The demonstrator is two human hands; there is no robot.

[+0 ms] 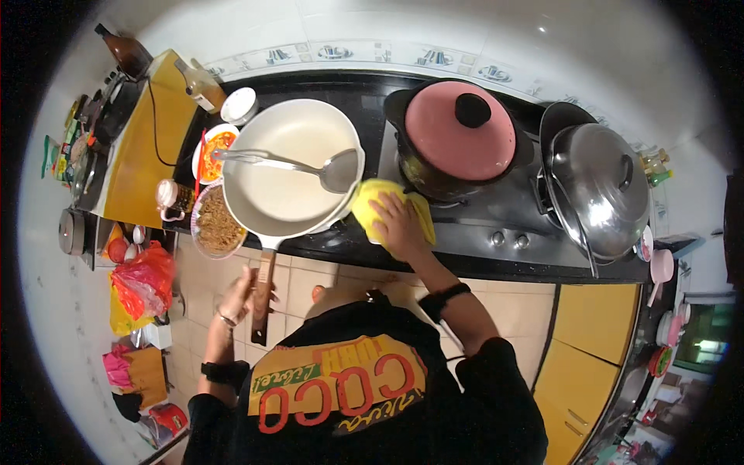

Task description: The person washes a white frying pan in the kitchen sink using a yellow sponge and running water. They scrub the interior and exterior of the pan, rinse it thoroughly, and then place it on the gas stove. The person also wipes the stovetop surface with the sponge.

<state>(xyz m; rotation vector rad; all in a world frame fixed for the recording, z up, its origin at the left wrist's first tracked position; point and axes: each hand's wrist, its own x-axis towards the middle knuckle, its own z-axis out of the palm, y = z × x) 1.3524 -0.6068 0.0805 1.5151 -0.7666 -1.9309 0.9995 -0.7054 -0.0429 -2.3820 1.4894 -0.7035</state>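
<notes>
My left hand (247, 296) is at the wooden handle (263, 296) of a white frying pan (279, 197), its fingers partly behind the handle. A metal spatula (339, 170) lies across the pan, its handle resting over the left rim. My right hand (401, 226) presses on a yellow cloth (372, 203), spread at the stove's left edge between the pan and a dark pot with a pink lid (442, 133). Its fingers lie spread over the cloth.
Left of the pan are a plate of red-orange food (218, 142), a bowl of brown crumbly food (215, 226) and a lidded glass jar (174, 197). A covered metal wok (598, 186) stands on the right of the gas stove (465, 232). Bottles stand at the upper left.
</notes>
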